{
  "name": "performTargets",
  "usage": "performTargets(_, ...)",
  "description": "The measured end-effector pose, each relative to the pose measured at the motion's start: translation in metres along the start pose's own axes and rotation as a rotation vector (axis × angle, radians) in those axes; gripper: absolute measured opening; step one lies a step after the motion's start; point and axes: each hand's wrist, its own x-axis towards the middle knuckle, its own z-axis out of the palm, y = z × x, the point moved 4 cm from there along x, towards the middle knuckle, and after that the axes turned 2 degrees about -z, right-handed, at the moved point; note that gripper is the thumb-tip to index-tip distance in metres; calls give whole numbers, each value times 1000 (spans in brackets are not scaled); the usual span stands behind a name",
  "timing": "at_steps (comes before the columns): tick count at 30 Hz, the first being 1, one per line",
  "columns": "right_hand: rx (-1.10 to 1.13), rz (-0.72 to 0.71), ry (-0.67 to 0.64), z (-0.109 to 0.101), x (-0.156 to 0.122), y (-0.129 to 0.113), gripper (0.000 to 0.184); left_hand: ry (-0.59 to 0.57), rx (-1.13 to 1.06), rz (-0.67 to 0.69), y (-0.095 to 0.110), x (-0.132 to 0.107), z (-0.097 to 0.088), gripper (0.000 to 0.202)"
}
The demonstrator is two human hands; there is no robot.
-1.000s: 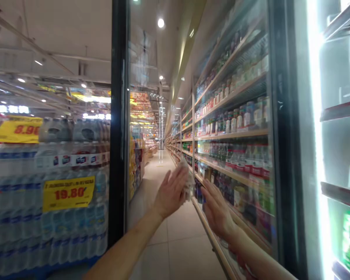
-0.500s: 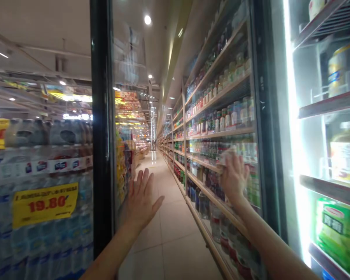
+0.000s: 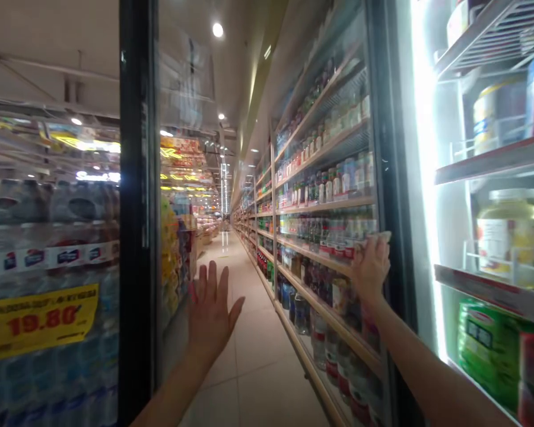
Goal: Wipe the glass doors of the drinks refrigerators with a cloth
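I look through an open glass fridge door (image 3: 267, 196) with a black frame. My left hand (image 3: 211, 311) lies flat against the glass, fingers stretched and spread, holding nothing. My right hand (image 3: 370, 267) presses a pale crumpled cloth (image 3: 379, 237) onto the glass close to the door's right frame (image 3: 385, 178), with its fingers closed over the cloth. Both forearms reach up from the bottom of the view.
To the right, the lit fridge interior (image 3: 493, 178) has wire shelves with jars and green packs (image 3: 489, 347). Through the glass I see a tiled aisle (image 3: 258, 356), long bottle shelves (image 3: 324, 207), and stacked water packs with a yellow 19.80 price tag (image 3: 38, 320).
The cloth was at my left hand a second ago and is now under my right hand, which slid right to the door's edge. My left hand moved left and spread flat.
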Motion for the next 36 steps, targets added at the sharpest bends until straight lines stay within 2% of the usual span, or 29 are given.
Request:
performTargets(1,17,-112,-33,0,-5,-4,49,4,-8,23,5,-2,1,66)
performTargets(3,72,-470,-151,3,-23,-20,46,-2,-19,68,15,-5,5,64)
performTargets(4,87,-598,-182,4,-31,-23,45,-8,-22,79,18,-7,6,64)
performTargets(5,84,-629,-176,3,-34,-20,45,-12,-21,79,20,-8,7,65)
performTargets(6,63,-556,-140,3,-34,-11,46,-16,-17,74,22,-9,8,65)
performTargets(9,-35,-80,11,-3,-33,26,52,-23,-8,56,27,-9,8,65)
performTargets(10,-46,-18,18,-5,-39,28,54,-23,-5,44,29,-9,8,65)
performTargets(11,-36,-46,7,-5,-49,22,55,-24,-4,35,30,-9,8,65)
performTargets(12,-10,-149,-22,-6,-63,9,56,-30,-5,33,31,-11,8,66)
performTargets(13,29,-304,-46,-7,-79,-8,57,-38,-6,43,32,-13,8,66)
performTargets(15,131,-659,-191,-6,-112,-35,61,-53,-5,90,34,-22,9,66)
performTargets(16,155,-734,-223,-6,-124,-38,62,-62,-2,117,34,-28,9,65)
performTargets(17,150,-718,-228,-6,-129,-33,62,-68,2,138,34,-34,9,64)
performTargets(18,118,-609,-195,-6,-129,-22,61,-74,8,154,34,-40,9,63)
performTargets(20,29,-255,-77,-9,-123,5,60,-86,21,168,34,-49,9,63)
performTargets(21,5,-123,-36,-10,-124,12,60,-91,27,164,35,-53,9,62)
performTargets(22,7,-67,-20,-11,-127,11,61,-91,30,160,36,-56,9,62)
performTargets(23,32,-97,-34,-11,-134,1,61,-91,32,151,37,-58,9,61)
performTargets(24,75,-200,-74,-11,-142,-15,62,-92,33,142,38,-59,9,60)
performTargets(26,171,-498,-186,-12,-161,-50,64,-96,33,135,38,-62,9,58)
performTargets(28,212,-660,-227,-14,-169,-62,66,-107,37,141,39,-64,9,57)
performTargets(29,190,-641,-203,-15,-167,-58,65,-115,41,143,39,-66,9,57)
performTargets(33,-5,-246,-51,-19,-148,-21,63,-122,47,119,44,-71,10,60)
performTargets(34,-4,-237,-64,-19,-150,-23,63,-125,47,108,46,-73,10,61)
performTargets(36,80,-421,-176,-16,-163,-42,63,-125,39,110,48,-76,11,61)
